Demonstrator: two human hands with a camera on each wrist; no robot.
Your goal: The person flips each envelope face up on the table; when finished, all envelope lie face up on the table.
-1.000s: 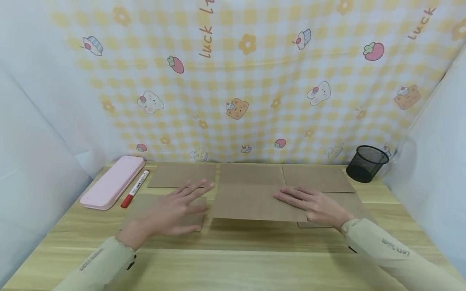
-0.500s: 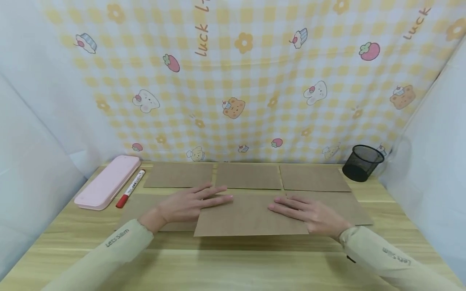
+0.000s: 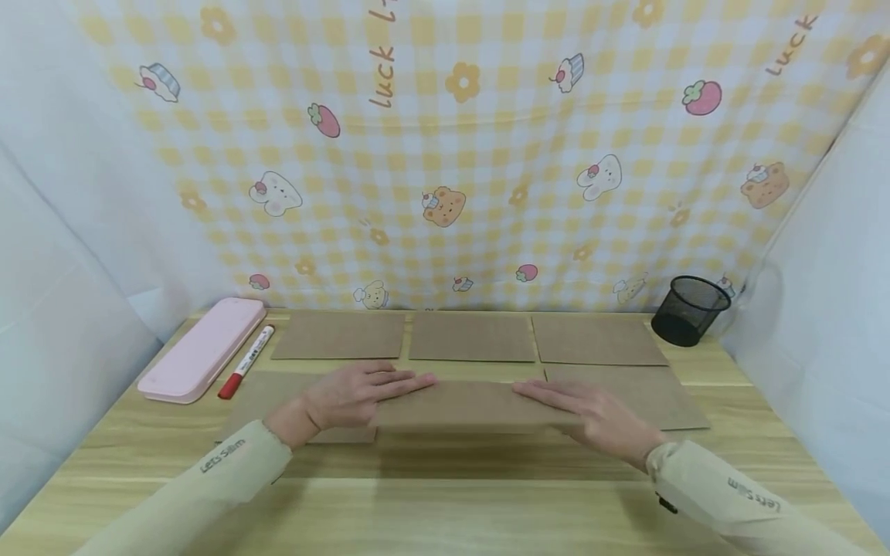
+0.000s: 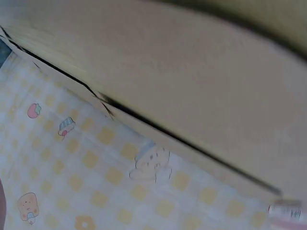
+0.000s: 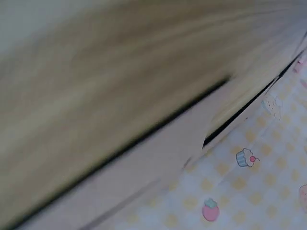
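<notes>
A brown cardboard sheet (image 3: 473, 404) is held between both hands above the front middle of the table, its near edge tipped down. My left hand (image 3: 348, 398) pinches its left side, fingers along the top. At the right side my right hand (image 3: 594, 413) grips it the same way, thumb hidden underneath. Under the left hand lies another cardboard sheet (image 3: 267, 390), partly covered. Beside the right hand is a front right sheet (image 3: 643, 392). Cardboard (image 4: 201, 81) fills much of the left wrist view; the right wrist view shows a sheet (image 5: 139, 177) along the table.
Behind lie three sheets in a row: left (image 3: 337, 335), middle (image 3: 473, 337) and right (image 3: 599, 340). A pink pencil case (image 3: 203, 349) and a red-capped marker (image 3: 246, 361) are at the left. A black mesh pen holder (image 3: 691, 310) stands at the back right, before a checked curtain (image 3: 445, 154).
The held sheet came from over the back middle sheet toward the front, uncovering that back sheet, and now tips more steeply. My left hand moved right and took hold of its left side.
</notes>
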